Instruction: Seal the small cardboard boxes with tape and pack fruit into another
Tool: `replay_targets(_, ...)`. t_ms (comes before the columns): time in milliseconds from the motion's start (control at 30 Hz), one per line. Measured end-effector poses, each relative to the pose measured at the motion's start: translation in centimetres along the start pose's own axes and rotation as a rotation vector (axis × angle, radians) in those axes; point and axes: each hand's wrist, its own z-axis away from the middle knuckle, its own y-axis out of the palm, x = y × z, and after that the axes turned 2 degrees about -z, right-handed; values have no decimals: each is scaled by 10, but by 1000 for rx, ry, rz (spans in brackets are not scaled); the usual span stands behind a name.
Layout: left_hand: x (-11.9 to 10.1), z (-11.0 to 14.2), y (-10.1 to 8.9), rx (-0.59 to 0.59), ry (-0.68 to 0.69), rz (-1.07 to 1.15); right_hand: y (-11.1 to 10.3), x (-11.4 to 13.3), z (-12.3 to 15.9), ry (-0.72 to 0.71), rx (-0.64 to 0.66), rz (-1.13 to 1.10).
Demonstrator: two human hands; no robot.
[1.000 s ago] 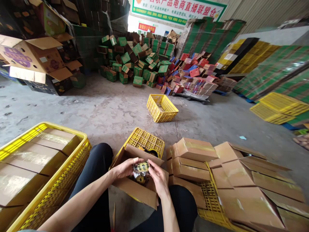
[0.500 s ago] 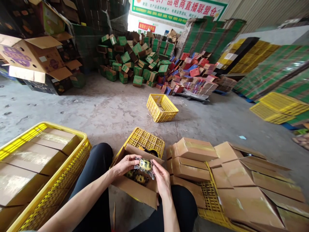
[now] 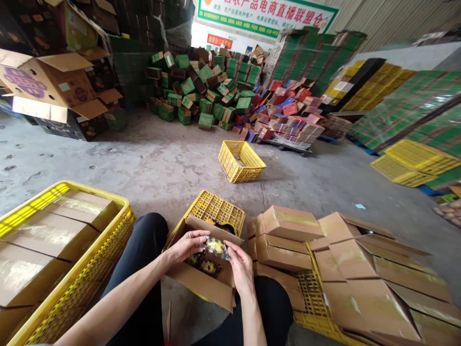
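Note:
My left hand [image 3: 190, 246] pinches one end of a clear plastic packet [image 3: 216, 246] with a yellow, dark-mottled item inside. My right hand [image 3: 240, 266] pinches the packet's other end, so it is held level between both hands. Directly below is an open cardboard box [image 3: 201, 283], its flaps spread. Inside the box lie several similar wrapped yellow-and-dark items [image 3: 209, 267], partly hidden by my hands. The box rests on a yellow plastic crate [image 3: 216, 211] between my knees. A black-and-orange object [image 3: 227, 229] sits on the crate behind the box; its kind is unclear.
At left stands a yellow crate [image 3: 124, 202] full of taped cardboard boxes [image 3: 46, 230]. More cardboard boxes [image 3: 288, 223] are stacked at right on another crate [image 3: 311, 288]. Ahead is a yellow crate [image 3: 242, 163] on the concrete floor, with piles of green boxes [image 3: 205, 120] beyond.
Both hands keep their grip on the packet, which has turned slightly and looks more stretched out between them. The surroundings stay the same.

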Motion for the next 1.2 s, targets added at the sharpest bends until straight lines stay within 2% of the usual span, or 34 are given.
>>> replay_targets(300, -11, 7, 4, 24, -36, 131, 0, 4, 2, 25, 25, -113)
replay_targets(533, -10, 7, 1, 32, -33, 162, -1, 1, 3, 35, 44, -46)
replay_targets(733, -8, 6, -1, 75, -14, 120, -2, 2, 4, 42, 43, -61)
replay_targets(933, -6, 7, 1, 104, 5, 27, -2, 1, 3, 36, -35, -97)
replay_targets(1200, -7, 11, 4, 104, 32, -23, -1, 1, 4, 51, -77, -125)
